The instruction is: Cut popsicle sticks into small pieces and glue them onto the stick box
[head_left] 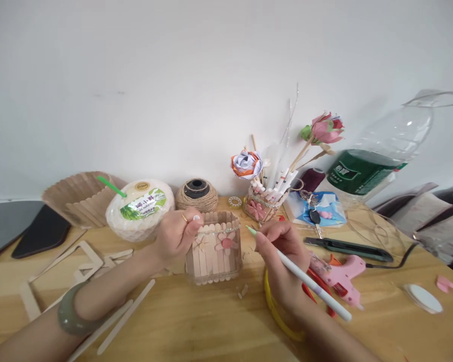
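Your hands work a small craft-stick box at the table's centre.
Your left hand (176, 235) is closed on the rim of the pale wooden craft-stick box (213, 247); your right hand (278, 254) pinches a white pen-shaped tool (305, 279), tip just beside the box on the wooden table (211, 322).

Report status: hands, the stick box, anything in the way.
Left hand grips stick box at its rim. Right hand holds pen, tip beside the box. Glue gun lies right of the hand, apart from the box.

Left hand (175, 234) curled in a grip, right hand (277, 246) in a pinched grip.
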`<state>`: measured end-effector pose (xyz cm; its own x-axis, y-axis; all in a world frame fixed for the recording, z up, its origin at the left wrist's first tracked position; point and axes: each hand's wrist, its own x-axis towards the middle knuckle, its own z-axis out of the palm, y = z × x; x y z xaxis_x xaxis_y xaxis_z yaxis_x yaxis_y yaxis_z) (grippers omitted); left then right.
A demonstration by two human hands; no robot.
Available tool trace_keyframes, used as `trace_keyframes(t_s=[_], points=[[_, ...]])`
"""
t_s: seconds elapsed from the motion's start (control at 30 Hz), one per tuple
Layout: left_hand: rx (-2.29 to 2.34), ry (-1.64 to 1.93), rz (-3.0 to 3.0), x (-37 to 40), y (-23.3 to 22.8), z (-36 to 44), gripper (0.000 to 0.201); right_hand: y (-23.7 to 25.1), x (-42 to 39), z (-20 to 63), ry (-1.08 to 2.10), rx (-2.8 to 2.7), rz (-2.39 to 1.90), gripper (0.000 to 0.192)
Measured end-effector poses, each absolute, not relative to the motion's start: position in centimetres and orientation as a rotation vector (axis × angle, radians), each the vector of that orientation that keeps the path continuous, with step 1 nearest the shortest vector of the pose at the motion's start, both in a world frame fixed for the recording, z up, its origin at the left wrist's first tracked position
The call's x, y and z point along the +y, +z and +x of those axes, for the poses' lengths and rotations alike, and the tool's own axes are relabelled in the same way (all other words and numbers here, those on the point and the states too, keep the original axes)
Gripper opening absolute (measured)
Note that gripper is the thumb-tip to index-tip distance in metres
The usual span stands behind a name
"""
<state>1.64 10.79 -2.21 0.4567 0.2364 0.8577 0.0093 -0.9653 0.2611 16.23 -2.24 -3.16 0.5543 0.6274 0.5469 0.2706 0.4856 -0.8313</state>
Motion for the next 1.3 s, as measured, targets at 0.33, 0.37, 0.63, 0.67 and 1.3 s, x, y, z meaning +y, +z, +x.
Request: trace_keyframes(t_s=[0.33,0.37,0.63,0.67,1.3], points=[[-0.318,1.480,2.681,10.2,-3.1,1.9,0.036,-2.4,-2.3,17.0,0.270,-0.965,-1.120,0.025],[-0.361,1.467,2.714,10.2,-3.3,1.9,0.035,-2.3,-2.3,17.0,0.274,-0.962,-1.125,0.025],[-0.077,1.289,2.588,9.5,-2.5,2.1,0.030,-1.6,-2.5,16.9,0.420,-1.030,-1.087,0.016],[-0.014,1.287,2.564,9.3,-2.1,2.1,0.025,-1.6,-2.6,17.0,0.418,-1.041,-1.090,0.015],[0.434,1.080,2.186,8.0,-0.7,2.2,0.016,-1.7,-3.0,16.8,0.482,-1.087,-1.078,0.021]])
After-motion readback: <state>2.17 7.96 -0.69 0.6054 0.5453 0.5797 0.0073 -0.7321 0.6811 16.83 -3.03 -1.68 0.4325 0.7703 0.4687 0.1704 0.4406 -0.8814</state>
